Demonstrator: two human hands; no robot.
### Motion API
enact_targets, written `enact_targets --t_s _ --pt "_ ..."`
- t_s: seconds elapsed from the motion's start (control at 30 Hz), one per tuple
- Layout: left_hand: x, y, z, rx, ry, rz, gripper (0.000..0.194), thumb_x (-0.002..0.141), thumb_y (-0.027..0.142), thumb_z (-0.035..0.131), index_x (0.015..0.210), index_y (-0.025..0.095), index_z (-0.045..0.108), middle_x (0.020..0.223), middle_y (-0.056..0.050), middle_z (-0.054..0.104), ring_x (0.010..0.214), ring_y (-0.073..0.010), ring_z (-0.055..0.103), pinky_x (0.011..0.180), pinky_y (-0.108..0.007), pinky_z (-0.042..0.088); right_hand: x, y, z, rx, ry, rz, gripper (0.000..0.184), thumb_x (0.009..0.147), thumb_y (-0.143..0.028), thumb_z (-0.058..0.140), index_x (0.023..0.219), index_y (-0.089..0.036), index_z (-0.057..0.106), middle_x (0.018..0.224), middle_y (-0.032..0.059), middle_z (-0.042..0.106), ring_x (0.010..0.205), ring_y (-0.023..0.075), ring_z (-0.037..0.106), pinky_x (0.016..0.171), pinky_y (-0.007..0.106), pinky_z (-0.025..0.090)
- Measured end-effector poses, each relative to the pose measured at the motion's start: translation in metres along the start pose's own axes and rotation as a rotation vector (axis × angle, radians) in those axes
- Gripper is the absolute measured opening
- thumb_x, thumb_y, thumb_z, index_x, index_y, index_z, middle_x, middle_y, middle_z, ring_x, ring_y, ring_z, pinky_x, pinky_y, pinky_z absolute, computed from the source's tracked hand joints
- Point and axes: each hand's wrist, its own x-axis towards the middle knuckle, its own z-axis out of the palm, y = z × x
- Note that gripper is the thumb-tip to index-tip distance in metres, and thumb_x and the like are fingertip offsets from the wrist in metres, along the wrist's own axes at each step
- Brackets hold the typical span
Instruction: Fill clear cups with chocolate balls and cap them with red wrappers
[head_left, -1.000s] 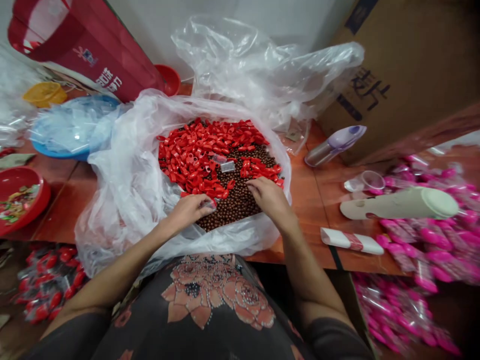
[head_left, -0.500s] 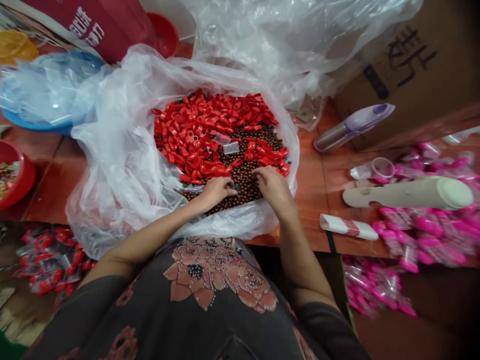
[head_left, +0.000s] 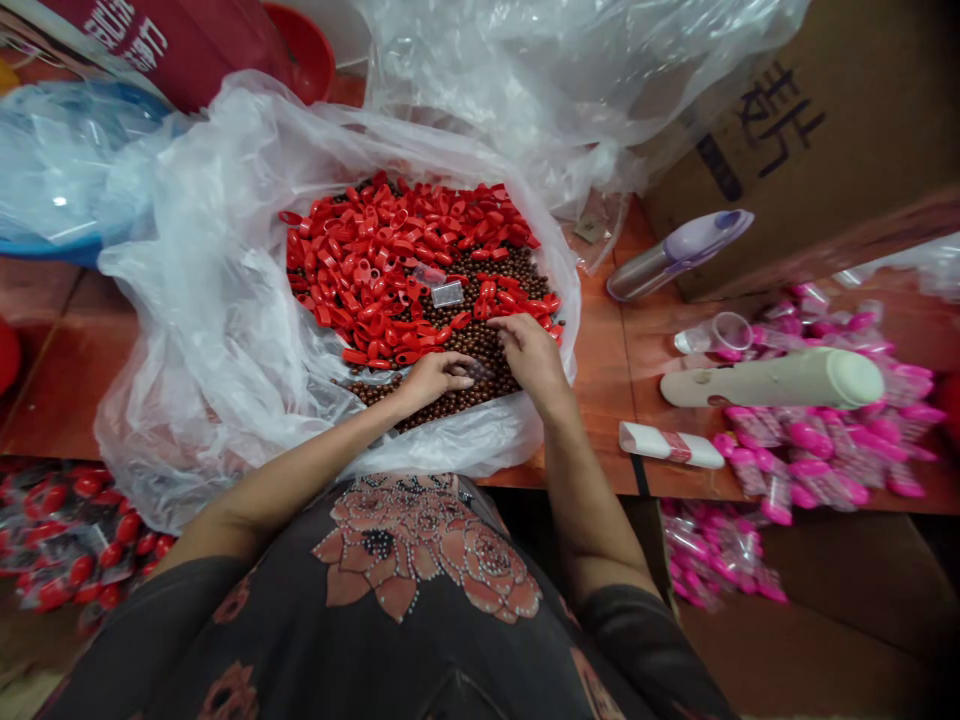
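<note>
A large clear plastic bag (head_left: 187, 330) lies open on the table, holding a heap of red plastic caps (head_left: 375, 250) and small brown beads (head_left: 457, 345). My left hand (head_left: 435, 380) rests over the beads at the near edge, its fingers pinching a small clear plastic sachet (head_left: 478, 370). My right hand (head_left: 529, 355) is just to its right, fingers spread over the beads and close to the red caps. Another small clear packet (head_left: 448, 293) lies on the heap, beyond both hands.
The orange-brown table (head_left: 592, 400) carries a grey-and-lilac flask (head_left: 675, 255), a cream tube (head_left: 772, 380) and pink packets (head_left: 817, 450). A cardboard box (head_left: 795, 130) stands at the back right. Bagged red items (head_left: 75, 530) lie low on the left.
My left hand has moved up and right, closer to my right hand. The whole view has shifted, with the bag sitting higher and further left in the picture.
</note>
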Motion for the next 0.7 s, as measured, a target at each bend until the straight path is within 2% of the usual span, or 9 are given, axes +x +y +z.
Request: enact_targets --t_s 0.13,0.37,0.5,0.57,0.7 --pt "-0.006 0.007 -0.001 -0.13 0.0 0.01 0.035 0.07 0.01 0.072 0.105 0.015 0.071 0.086 -0.002 0.068 0.075 -0.0114 0.06 0.065 -0.022 0.047 0.021 -0.001 0.006 -0.011 -0.051 -0.038 0.032 0.089 -0.013 0.046 0.105 -0.021 0.072 0.106 0.0087 0.069 0.101 0.0229 0.063 0.094 0.039 0.049" --pt "-0.034 0.029 -0.016 -0.403 0.012 -0.092 0.032 0.072 0.011 0.074 0.104 0.013 0.068 0.101 -0.009 0.071 0.083 -0.0152 0.068 0.072 -0.028 0.054 0.039 -0.001 0.021 0.009 -0.155 -0.097 0.03 0.088 -0.015 0.051 0.108 -0.023 0.073 0.103 0.0064 0.067 0.098 0.0204 0.063 0.091 0.035 0.05" --pt "-0.053 0.036 -0.026 -0.435 0.051 -0.097 0.033 0.073 0.013 0.075 0.106 0.012 0.07 0.105 -0.01 0.071 0.084 -0.0141 0.068 0.075 -0.028 0.055 0.04 -0.003 0.035 -0.026 -0.258 -0.177 0.036 0.088 -0.015 0.055 0.119 -0.026 0.068 0.116 0.0058 0.064 0.107 0.0209 0.062 0.095 0.035 0.049" --pt "-0.061 0.038 -0.03 -0.419 0.072 -0.09 0.034 0.073 0.015 0.076 0.106 0.012 0.07 0.107 -0.01 0.071 0.084 -0.0142 0.067 0.076 -0.029 0.055 0.039 -0.004 0.041 -0.072 -0.304 -0.196 0.036 0.087 -0.015 0.056 0.119 -0.024 0.068 0.116 0.0074 0.064 0.107 0.0224 0.061 0.096 0.036 0.049" --pt "-0.073 0.037 -0.036 -0.363 0.131 -0.028 0.038 0.073 0.02 0.077 0.11 0.014 0.07 0.112 -0.011 0.07 0.088 -0.0154 0.067 0.078 -0.03 0.055 0.037 -0.004 0.045 -0.12 -0.277 -0.165 0.033 0.084 -0.011 0.057 0.114 -0.02 0.07 0.109 0.0088 0.064 0.101 0.0224 0.062 0.094 0.037 0.05"
